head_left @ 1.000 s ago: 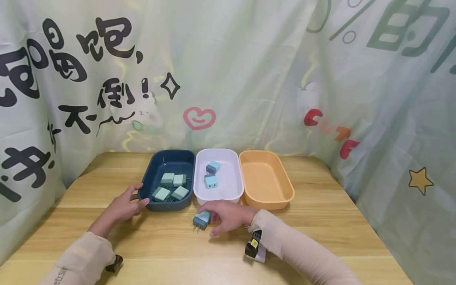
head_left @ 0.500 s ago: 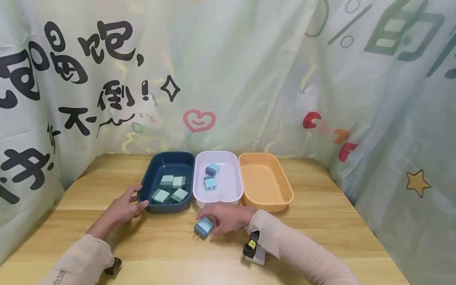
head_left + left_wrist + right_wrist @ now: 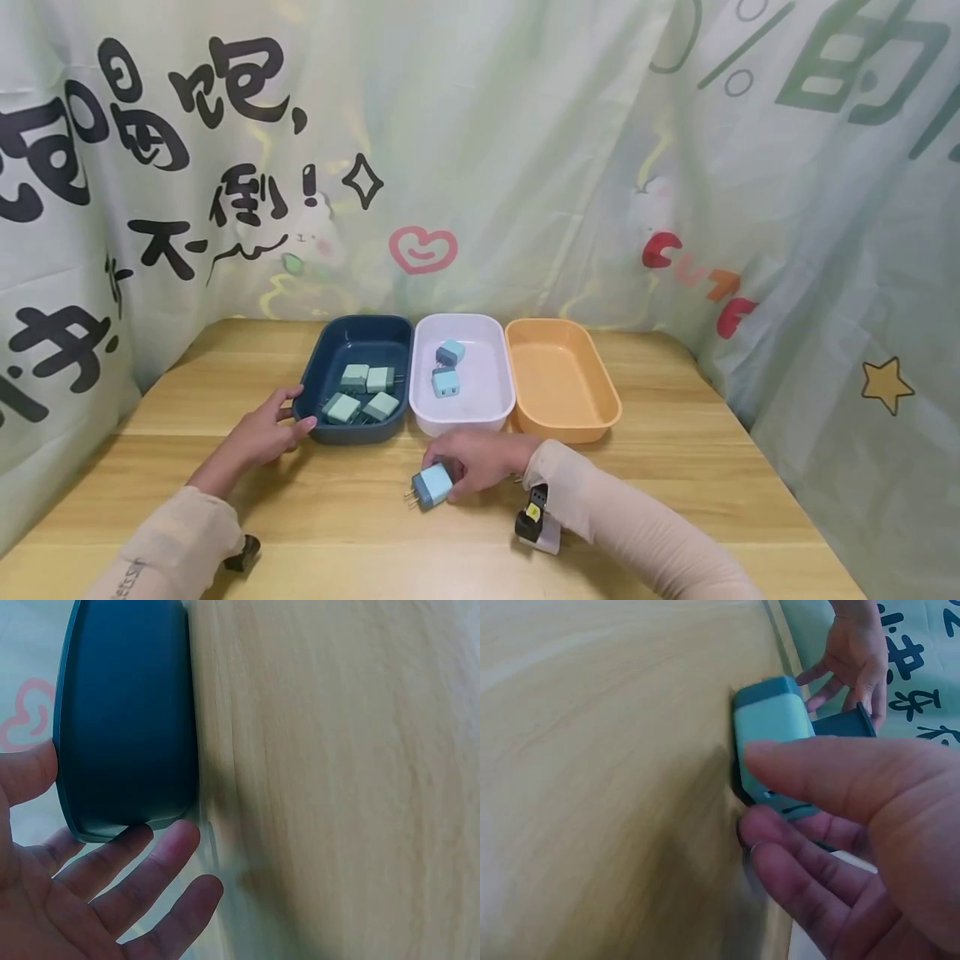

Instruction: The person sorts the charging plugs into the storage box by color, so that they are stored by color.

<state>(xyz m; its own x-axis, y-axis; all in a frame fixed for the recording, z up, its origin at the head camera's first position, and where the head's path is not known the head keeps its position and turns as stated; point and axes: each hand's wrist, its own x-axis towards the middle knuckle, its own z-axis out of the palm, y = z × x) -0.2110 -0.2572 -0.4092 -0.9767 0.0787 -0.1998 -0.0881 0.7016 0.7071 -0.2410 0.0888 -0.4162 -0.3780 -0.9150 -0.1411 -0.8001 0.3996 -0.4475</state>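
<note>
My right hand (image 3: 480,462) pinches a two-tone blue USB wall charger (image 3: 432,486) between thumb and fingers, just in front of the white tray (image 3: 487,400). The charger's metal prongs point left in the head view; in the right wrist view the thumb (image 3: 817,776) lies across its light blue side. Beside the dark blue tray (image 3: 371,335), my left hand (image 3: 258,429) touches its near left corner with spread, relaxed fingers. Several green chargers (image 3: 382,407) lie in that tray. Two blue chargers (image 3: 446,383) sit in the white one.
An orange tray (image 3: 558,375) stands right of the white tray, all three in a row at the back of the wooden table (image 3: 360,533). A black device with a yellow label (image 3: 531,515) and a white piece show below my right wrist. A printed curtain (image 3: 510,167) hangs behind.
The held charger has turned, so its prongs swing from pointing down to pointing left, and it has shifted slightly right and nearer. My left hand and the trays stay put.
</note>
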